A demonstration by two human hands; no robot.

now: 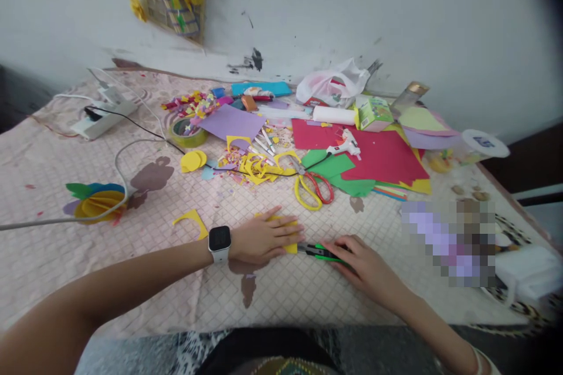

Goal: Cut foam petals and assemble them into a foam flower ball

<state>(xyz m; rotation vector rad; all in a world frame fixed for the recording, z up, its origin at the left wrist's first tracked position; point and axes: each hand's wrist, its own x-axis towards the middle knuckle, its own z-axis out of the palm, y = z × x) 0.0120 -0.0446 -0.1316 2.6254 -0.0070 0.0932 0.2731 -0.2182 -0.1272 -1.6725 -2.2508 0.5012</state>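
My left hand, with a white smartwatch on the wrist, lies flat with fingers stretched out on a small yellow paper piece on the checked tablecloth. My right hand is closed round a green and black cutter, whose tip touches the right edge of the yellow piece. A curved yellow offcut lies to the left of my left wrist.
Yellow and red scissors, a white glue gun, red, green and purple paper sheets, yellow scraps, a tape roll and a power strip crowd the far half. A paper flower lies left. A white wall stands behind.
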